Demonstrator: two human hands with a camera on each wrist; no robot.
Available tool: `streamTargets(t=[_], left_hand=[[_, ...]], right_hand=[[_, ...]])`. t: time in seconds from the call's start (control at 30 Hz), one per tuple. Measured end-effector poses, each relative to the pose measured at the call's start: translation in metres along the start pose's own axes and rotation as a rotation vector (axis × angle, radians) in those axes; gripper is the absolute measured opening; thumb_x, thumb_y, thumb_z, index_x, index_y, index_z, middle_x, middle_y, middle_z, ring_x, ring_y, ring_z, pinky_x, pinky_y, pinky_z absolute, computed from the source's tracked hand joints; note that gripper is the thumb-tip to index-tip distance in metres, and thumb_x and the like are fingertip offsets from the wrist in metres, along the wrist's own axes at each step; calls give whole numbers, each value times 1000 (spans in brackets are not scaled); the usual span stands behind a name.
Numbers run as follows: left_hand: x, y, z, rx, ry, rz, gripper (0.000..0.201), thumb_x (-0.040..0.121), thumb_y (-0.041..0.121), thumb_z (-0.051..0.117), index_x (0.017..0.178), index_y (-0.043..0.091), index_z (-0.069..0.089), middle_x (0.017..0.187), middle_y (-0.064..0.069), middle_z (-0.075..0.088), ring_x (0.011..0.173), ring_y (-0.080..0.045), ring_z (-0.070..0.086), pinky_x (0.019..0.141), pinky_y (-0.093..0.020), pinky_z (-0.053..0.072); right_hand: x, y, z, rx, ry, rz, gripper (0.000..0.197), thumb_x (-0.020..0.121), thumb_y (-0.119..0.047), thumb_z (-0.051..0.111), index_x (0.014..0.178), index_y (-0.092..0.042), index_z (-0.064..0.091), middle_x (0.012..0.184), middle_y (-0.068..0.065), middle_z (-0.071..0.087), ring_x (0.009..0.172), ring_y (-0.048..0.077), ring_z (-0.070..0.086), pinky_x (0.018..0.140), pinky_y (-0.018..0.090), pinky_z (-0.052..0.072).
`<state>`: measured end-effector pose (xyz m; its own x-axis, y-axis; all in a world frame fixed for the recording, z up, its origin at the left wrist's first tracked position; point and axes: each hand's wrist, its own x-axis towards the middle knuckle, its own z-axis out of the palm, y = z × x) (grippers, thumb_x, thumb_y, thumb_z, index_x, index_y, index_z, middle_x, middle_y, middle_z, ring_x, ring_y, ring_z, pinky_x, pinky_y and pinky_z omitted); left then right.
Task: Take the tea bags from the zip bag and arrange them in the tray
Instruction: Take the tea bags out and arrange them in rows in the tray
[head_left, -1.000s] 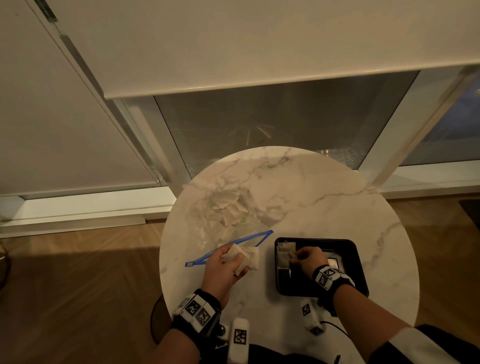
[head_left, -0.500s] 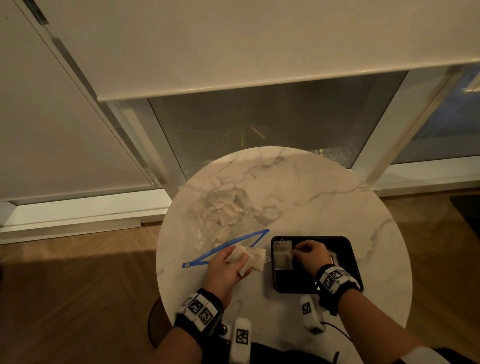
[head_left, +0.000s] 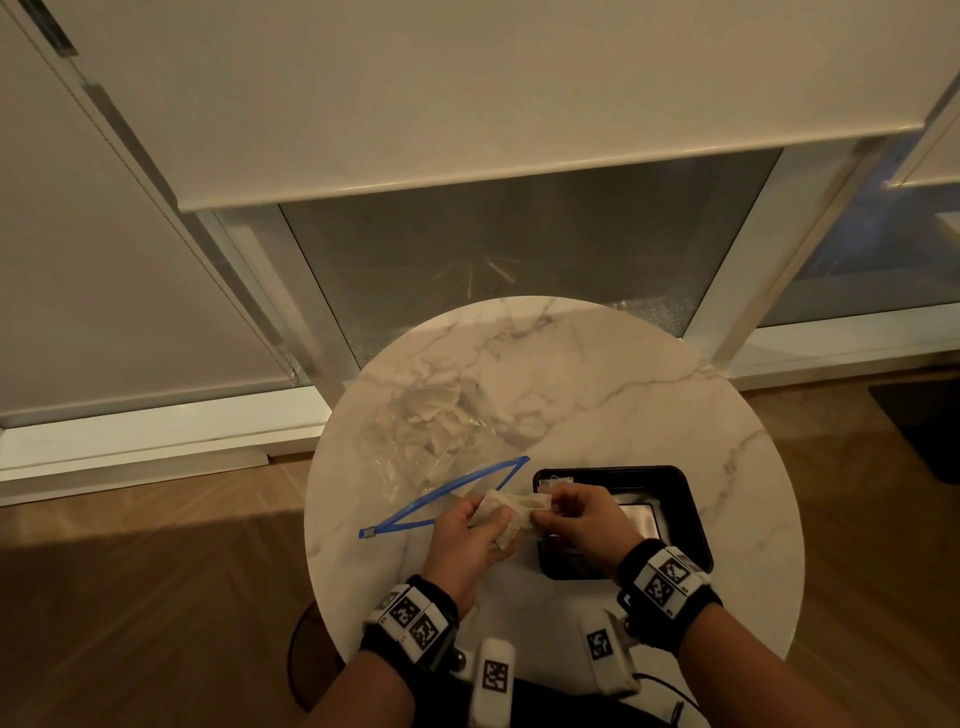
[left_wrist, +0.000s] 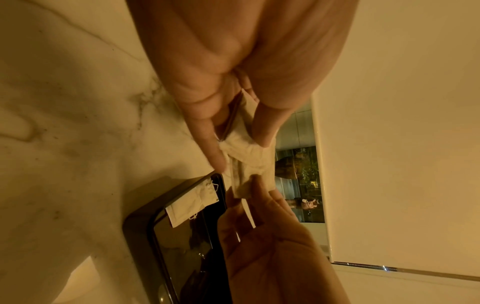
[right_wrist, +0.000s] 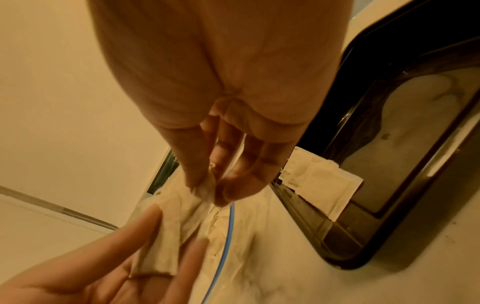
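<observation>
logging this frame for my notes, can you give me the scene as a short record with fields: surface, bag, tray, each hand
surface: round marble table
bag: clear zip bag with blue seal, open, lying left of the tray, tea bags still inside
tray: black tray, at least one tea bag in its corner
left hand: left hand holds a bunch of tea bags
right hand: right hand pinches one end of that bunch, at the tray's left edge
</observation>
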<state>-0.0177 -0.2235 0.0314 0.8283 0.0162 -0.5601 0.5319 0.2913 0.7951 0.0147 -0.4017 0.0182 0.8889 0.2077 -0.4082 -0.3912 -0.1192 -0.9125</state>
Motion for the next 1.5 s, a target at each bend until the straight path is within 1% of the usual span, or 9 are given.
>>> streamTargets(t=[0.13,0.3,0.37,0.47,0.7,0.87,0.97,1.27,1.5], left_hand=[[2,-5,-11,58,116,18,18,94,13,65,112,13,69,113,-8,72,107,-22,68,83,-33,59],[2,-9,-24,38,197,-3,17,95,17,65,112,14,67,115,-8,70,107,-23,66,78,-30,57],[2,-9,-25,25,212,-7,15,95,15,64,110,13,66,114,-10,69,107,-25,67,77,-31,58],[1,-8,-28,4,213,-19,13,97,14,62,109,14,66,114,-11,69,106,-27,67,76,-33,58],[-2,-7,-33,-35,211,-25,12,97,12,60,108,14,66,113,-12,69,106,-29,68,78,-36,58],[-3,-6,-34,-41,215,-25,10,98,11,59,106,12,65,112,-14,68,106,-32,67,86,-42,59],[-4,-3,-34,-42,213,-22,11,98,10,58,107,11,65,111,-15,68,106,-33,67,87,-43,58],[-1,-3,-32,-41,228,-39,12,97,11,59,108,12,64,115,-16,67,108,-33,66,81,-38,59],[1,-1,-27,-39,211,-32,11,98,10,59,107,12,64,114,-15,67,109,-34,66,83,-39,58]], right_hand=[[0,7,-12,-72,107,43,10,89,-4,67,92,-13,69,86,6,70,71,16,66,59,26,53],[6,29,-34,-204,253,145,9,89,-3,65,94,-10,67,85,9,70,67,17,62,65,33,53],[10,38,-38,-305,225,184,11,88,-3,66,88,-14,66,81,4,68,69,12,61,65,22,51],[14,44,-36,-459,200,230,13,86,-5,69,84,-17,64,72,-7,62,66,2,56,51,6,38],[33,58,-30,-515,166,335,18,77,-1,72,77,-17,63,74,-1,67,71,14,63,57,15,44],[41,61,-29,-559,178,358,18,75,-8,78,73,-20,64,76,-1,68,79,18,66,74,27,53],[41,60,-29,-565,206,373,18,76,-10,79,74,-22,65,79,-3,68,80,15,64,72,23,47],[44,59,-30,-570,220,392,16,77,-13,78,74,-24,66,80,-3,67,81,15,63,72,22,45],[47,60,-28,-507,258,361,15,77,-13,79,73,-23,68,79,-3,69,82,15,64,75,23,47]])
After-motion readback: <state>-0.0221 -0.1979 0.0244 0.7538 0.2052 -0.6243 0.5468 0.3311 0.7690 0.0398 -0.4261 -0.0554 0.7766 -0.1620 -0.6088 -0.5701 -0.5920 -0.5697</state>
